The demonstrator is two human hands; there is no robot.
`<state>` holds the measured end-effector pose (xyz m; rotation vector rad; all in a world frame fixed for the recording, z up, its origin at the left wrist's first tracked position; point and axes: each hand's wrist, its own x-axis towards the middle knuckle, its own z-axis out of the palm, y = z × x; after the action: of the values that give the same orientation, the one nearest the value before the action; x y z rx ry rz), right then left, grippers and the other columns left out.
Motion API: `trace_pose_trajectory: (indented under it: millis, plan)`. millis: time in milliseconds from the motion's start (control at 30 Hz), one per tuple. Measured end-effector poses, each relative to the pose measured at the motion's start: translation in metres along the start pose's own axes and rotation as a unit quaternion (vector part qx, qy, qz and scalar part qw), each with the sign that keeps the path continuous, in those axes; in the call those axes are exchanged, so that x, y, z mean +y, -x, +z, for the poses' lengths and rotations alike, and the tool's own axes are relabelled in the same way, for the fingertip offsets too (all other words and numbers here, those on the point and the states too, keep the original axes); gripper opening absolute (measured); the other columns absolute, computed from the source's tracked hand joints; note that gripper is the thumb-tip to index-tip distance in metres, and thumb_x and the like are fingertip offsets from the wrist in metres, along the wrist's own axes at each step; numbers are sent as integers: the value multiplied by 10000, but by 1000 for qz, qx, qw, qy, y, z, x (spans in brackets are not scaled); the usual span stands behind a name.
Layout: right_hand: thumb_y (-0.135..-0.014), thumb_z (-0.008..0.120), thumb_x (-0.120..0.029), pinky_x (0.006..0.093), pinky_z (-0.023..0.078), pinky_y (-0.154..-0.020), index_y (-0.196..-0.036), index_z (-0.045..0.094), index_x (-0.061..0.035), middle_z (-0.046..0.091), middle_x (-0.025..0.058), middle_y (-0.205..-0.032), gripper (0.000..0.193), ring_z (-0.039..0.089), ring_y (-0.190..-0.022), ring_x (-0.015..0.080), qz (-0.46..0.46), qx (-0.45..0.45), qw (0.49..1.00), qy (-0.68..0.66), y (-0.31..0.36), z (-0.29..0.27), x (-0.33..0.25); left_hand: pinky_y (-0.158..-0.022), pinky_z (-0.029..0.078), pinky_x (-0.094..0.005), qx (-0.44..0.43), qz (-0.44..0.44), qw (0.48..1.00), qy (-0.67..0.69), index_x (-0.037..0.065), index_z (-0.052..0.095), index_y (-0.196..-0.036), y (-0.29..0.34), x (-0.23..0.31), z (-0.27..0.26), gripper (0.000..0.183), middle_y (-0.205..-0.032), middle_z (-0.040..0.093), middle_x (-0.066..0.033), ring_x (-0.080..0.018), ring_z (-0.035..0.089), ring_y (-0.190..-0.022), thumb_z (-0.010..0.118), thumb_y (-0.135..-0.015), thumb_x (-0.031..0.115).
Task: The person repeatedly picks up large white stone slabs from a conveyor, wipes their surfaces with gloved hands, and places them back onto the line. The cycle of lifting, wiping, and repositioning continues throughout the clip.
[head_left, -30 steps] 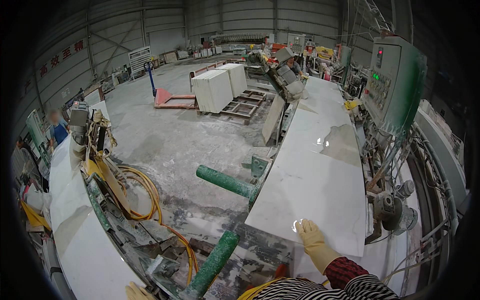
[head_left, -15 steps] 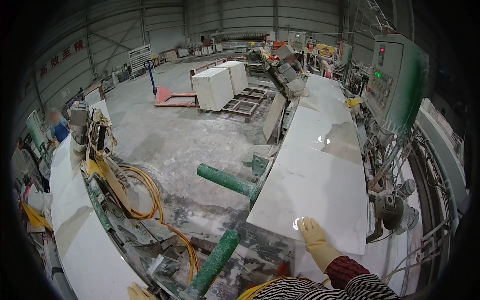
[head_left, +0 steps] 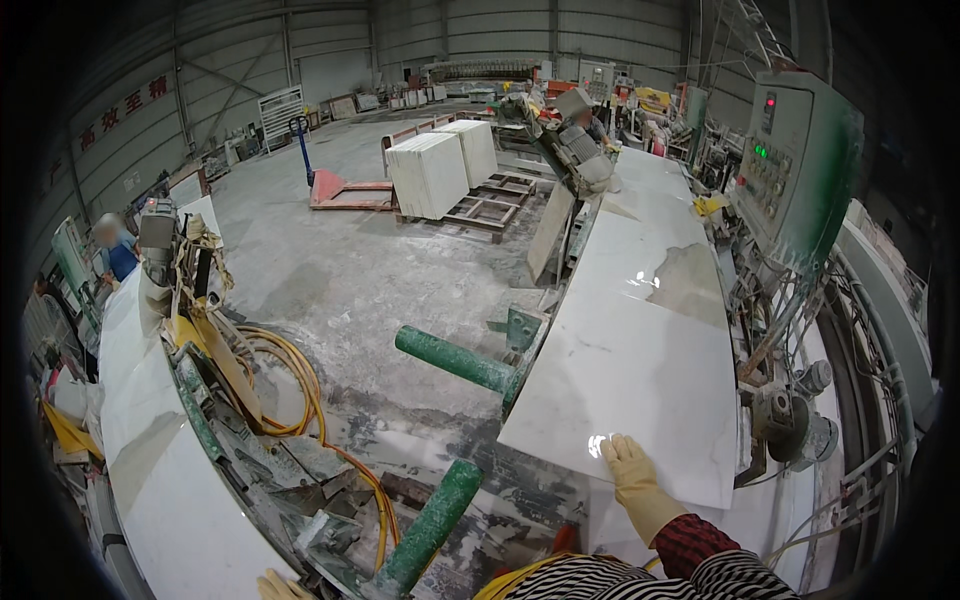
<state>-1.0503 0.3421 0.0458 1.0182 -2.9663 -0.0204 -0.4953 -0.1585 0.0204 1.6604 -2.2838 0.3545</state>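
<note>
My right hand [head_left: 638, 485], in a pale yellow rubber glove, lies with fingers stretched out on the near edge of a white polished stone slab [head_left: 620, 370]. The slab's surface is wet and shiny, with a grey-brown patch further along. My left hand [head_left: 281, 587], gloved alike, shows only its outstretched fingers at the lower edge of the picture. They rest at the near end of another white slab [head_left: 195, 505] on the left; the rest of that hand is out of view. Neither hand has anything grasped.
A control box [head_left: 795, 165] with lit lamps stands right of the slab, above a motor [head_left: 800, 430]. Green rollers [head_left: 450, 360] jut out between the two lines. A yellow hose [head_left: 310, 380] coils on the floor. Stacked slabs [head_left: 428, 180] stand on a pallet. Co-workers are further back.
</note>
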Motion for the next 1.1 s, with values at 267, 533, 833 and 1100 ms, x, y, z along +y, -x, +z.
trace_pose_trajectory:
  millis: [267,533,833,1100]
  plan:
    - [-901,663,-58,516,419,-1304,-1607,553,-93,589,181,-1615,715,547,-1508,419,-9,158,987,-42,23,13,3,-1266,434,-624,-5,-14,999,31,46,660,-1573,2,15,-18,545,-1586,608,-367,-544,569,-1478,554,-1151,375]
    - [-836,655,-47,557,431,-1297,-1591,590,-54,618,238,-1587,758,563,-1484,469,8,206,978,-38,41,20,3,-1300,375,-655,-28,-13,998,60,34,627,-1605,7,8,-13,570,-1615,573,-384,-572,519,-1512,547,-1150,367]
    - [-822,706,-109,569,330,-1366,-1681,499,-28,539,254,-1657,887,467,-1558,494,75,183,980,-31,79,28,-22,-1301,369,-658,26,6,997,74,60,614,-1634,17,0,3,587,-1645,550,-379,-582,508,-1525,589,-1147,388]
    - [-794,748,-127,580,320,-1374,-1702,451,-25,488,260,-1708,960,420,-1598,501,74,155,983,-63,90,40,-16,-1280,393,-642,68,17,995,75,93,649,-1606,26,3,2,554,-1623,586,-352,-540,544,-1506,607,-1139,388]
